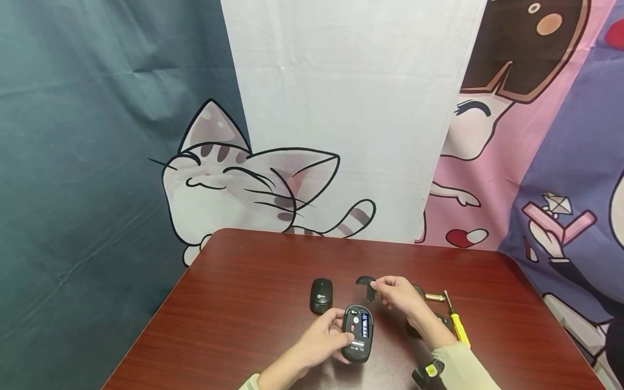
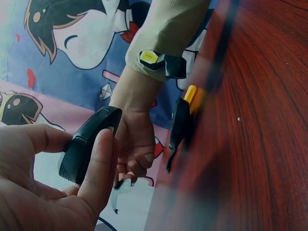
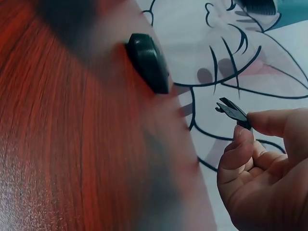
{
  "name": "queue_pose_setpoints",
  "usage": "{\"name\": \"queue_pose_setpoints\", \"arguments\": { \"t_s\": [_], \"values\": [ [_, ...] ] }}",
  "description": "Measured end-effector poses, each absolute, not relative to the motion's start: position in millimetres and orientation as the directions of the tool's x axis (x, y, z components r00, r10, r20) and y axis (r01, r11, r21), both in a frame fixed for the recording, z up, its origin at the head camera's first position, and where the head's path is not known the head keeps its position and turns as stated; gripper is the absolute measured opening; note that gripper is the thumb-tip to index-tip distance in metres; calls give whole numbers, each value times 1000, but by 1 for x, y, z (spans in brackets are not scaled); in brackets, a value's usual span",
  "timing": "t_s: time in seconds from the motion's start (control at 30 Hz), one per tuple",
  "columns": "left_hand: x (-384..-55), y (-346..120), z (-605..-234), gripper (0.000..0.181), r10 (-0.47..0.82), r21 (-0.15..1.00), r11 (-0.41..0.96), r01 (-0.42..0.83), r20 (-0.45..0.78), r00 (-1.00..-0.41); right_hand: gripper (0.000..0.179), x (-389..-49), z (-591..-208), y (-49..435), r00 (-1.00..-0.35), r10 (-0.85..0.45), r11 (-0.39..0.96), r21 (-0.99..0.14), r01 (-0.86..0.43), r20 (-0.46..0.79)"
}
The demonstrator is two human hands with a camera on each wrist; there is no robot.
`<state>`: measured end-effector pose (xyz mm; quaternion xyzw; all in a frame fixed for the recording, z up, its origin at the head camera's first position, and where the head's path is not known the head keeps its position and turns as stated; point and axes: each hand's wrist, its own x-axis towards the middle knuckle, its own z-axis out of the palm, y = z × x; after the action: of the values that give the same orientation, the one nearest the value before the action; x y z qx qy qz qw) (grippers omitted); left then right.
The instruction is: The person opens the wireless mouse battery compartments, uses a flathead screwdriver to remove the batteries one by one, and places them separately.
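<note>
A black computer mouse (image 1: 358,352) is held underside up in my left hand (image 1: 319,340), thumb across its bottom and fingers along its side. Its battery compartment lies uncovered, with a blue-and-white battery (image 1: 364,325) inside. Just beyond the mouse, my right hand (image 1: 401,296) pinches a thin black battery cover (image 1: 366,280) between thumb and fingertips, apart from the mouse. In the right wrist view the cover (image 3: 233,113) sticks out past the fingertips. The left wrist view has the mouse (image 2: 86,147) edge-on between thumb and fingers.
A second black mouse (image 1: 322,295) sits upright on the brown table (image 1: 234,303), left of the held one. Right of my right forearm lie a yellow-handled screwdriver (image 1: 458,325) and a loose battery (image 1: 434,297). Dark objects (image 1: 413,328) there are partly hidden by the arm.
</note>
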<state>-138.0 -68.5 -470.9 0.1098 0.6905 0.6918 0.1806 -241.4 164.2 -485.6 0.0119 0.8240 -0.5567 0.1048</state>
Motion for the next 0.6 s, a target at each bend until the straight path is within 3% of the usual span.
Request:
{"name": "queue_pose_setpoints", "arguments": {
  "t_s": [0.6],
  "values": [
    [-137,-68,-473,45,414,994,24,-104,-104,-904,18,-259,-518,166,-974,-71,419,-892,168,-217]
  ]
}}
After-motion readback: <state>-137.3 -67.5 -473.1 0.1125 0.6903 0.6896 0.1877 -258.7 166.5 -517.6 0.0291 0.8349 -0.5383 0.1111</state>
